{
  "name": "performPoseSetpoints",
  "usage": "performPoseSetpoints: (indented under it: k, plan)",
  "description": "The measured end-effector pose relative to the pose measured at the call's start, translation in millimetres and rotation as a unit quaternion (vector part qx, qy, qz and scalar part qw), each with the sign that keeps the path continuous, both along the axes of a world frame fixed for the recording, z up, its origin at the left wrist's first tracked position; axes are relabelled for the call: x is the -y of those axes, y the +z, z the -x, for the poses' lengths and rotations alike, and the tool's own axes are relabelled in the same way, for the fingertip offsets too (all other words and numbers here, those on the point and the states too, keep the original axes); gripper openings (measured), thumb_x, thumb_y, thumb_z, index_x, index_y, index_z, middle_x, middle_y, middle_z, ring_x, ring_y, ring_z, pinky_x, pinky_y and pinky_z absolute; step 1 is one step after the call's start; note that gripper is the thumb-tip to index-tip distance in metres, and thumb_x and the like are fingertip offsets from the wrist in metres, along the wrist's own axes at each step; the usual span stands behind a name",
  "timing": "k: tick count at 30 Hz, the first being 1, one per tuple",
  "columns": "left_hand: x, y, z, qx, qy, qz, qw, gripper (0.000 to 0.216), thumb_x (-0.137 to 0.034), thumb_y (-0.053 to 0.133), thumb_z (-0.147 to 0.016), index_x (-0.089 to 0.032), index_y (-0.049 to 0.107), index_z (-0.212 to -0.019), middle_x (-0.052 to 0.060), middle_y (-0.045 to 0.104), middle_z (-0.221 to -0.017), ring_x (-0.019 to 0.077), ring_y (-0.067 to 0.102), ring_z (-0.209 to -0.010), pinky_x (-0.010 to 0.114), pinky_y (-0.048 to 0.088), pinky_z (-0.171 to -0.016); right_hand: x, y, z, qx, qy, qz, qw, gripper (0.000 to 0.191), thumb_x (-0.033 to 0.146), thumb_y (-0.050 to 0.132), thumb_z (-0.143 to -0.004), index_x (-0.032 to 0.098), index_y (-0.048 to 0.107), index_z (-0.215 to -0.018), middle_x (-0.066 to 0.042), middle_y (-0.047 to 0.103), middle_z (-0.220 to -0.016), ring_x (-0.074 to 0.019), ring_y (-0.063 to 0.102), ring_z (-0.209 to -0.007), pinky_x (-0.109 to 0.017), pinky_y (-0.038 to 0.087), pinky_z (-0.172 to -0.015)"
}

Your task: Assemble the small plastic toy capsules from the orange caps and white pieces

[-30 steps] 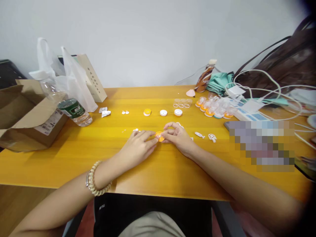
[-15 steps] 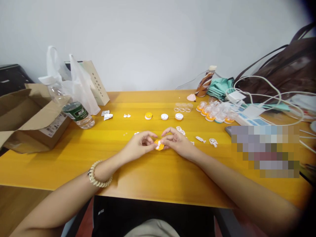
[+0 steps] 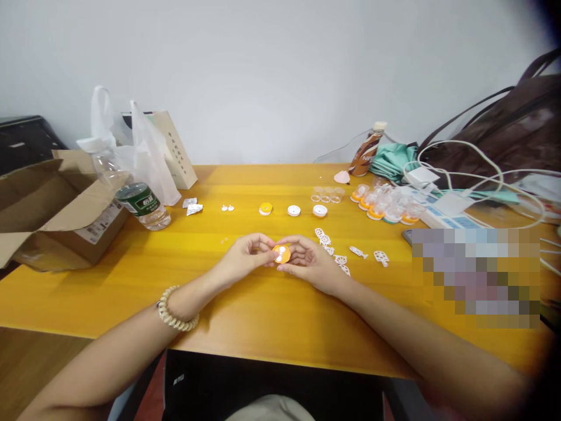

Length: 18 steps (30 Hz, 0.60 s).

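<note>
Between my two hands, above the table, is a small orange round plastic piece (image 3: 287, 254) with white parts on its face. My left hand (image 3: 253, 251) grips its left side, the thumb lying over the front. The fingers of my right hand (image 3: 312, 263) close round its right edge, thumb below and forefinger on top. Beyond the hands stand a yellow-and-white round piece (image 3: 265, 209), a white round piece (image 3: 294, 210) and a white cup-like piece (image 3: 319, 211) in a row. White cut-out wheel-shaped parts (image 3: 325, 240) lie just right of my right hand.
Left are an open cardboard box (image 3: 99, 225), a water bottle (image 3: 142, 204) and foil packets (image 3: 194, 209). Clear rings (image 3: 326, 197), capped orange-based pieces (image 3: 385, 204), a brown drink bottle (image 3: 367, 151) and a power strip with cables (image 3: 442, 211) stand at the back right.
My right hand has shifted its grip from the front to the edge of the orange piece. Its face now shows more fully. The whole view has tilted slightly.
</note>
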State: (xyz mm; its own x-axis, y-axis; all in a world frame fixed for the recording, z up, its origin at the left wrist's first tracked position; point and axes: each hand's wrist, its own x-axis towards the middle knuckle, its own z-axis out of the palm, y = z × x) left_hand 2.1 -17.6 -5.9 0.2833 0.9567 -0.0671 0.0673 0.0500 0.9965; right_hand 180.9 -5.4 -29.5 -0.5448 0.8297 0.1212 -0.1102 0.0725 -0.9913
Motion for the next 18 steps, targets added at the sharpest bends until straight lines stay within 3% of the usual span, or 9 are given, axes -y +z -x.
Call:
performPoseSetpoints:
  k: [6, 11, 14, 16, 18]
  plan:
    - [-2.4, -1.3, 3.3, -0.017, 0.011, -0.065, 0.998, 0.032, -0.040, 0.062, -0.077, -0.013, 0.056, -0.092, 0.002, 0.063, -0.074, 0.0103, 0.060, -0.067, 0.025, 0.048, -0.068, -2.8, -0.7, -1.3, -0.007, -0.022, -0.014, 1.000, 0.034, 0.021, 0.070, -0.069, 0.022, 0.055, -0.100, -0.001, 0.065, -0.089, -0.0128, 0.064, -0.081, -0.029, 0.050, -0.079]
    - [-16.8, 2.1, 13.6, -0.134, 0.066, -0.164, 0.975, 0.026, -0.037, 0.051, -0.085, -0.014, 0.056, -0.097, 0.005, 0.063, -0.087, 0.0137, 0.060, -0.078, 0.028, 0.049, -0.074, -4.4, -1.7, -2.8, -0.010, -0.026, -0.021, 0.999, 0.035, 0.019, 0.069, -0.069, 0.022, 0.054, -0.101, -0.001, 0.062, -0.089, -0.0109, 0.061, -0.078, -0.027, 0.049, -0.078]
    - [-39.8, 8.9, 12.0, -0.277, 0.042, -0.284, 0.917, 0.026, -0.032, 0.048, -0.087, -0.015, 0.055, -0.105, 0.009, 0.062, -0.101, 0.0185, 0.058, -0.091, 0.034, 0.047, -0.082, -4.5, -2.7, -2.7, -0.016, -0.019, -0.019, 1.000, 0.036, 0.019, 0.069, -0.069, 0.022, 0.055, -0.102, -0.001, 0.062, -0.091, -0.0109, 0.060, -0.080, -0.026, 0.048, -0.078]
    - [-60.5, 12.5, 3.4, -0.372, -0.019, -0.382, 0.846, 0.028, -0.027, 0.045, -0.088, -0.014, 0.053, -0.111, 0.012, 0.059, -0.110, 0.0224, 0.052, -0.105, 0.040, 0.040, -0.094, -3.3, -2.7, -2.6, -0.012, -0.010, -0.022, 1.000, 0.036, 0.019, 0.068, -0.069, 0.022, 0.055, -0.102, -0.001, 0.062, -0.091, -0.0109, 0.060, -0.079, -0.026, 0.048, -0.078]
    - [-81.8, 12.8, -11.4, -0.422, -0.085, -0.406, 0.806, 0.031, -0.023, 0.041, -0.090, -0.014, 0.049, -0.118, 0.013, 0.053, -0.122, 0.0235, 0.046, -0.116, 0.041, 0.033, -0.101, -1.0, -2.2, -2.8, 0.004, 0.000, -0.034, 0.999, 0.035, 0.020, 0.068, -0.070, 0.022, 0.057, -0.103, -0.001, 0.062, -0.090, -0.0110, 0.060, -0.078, -0.027, 0.048, -0.078]
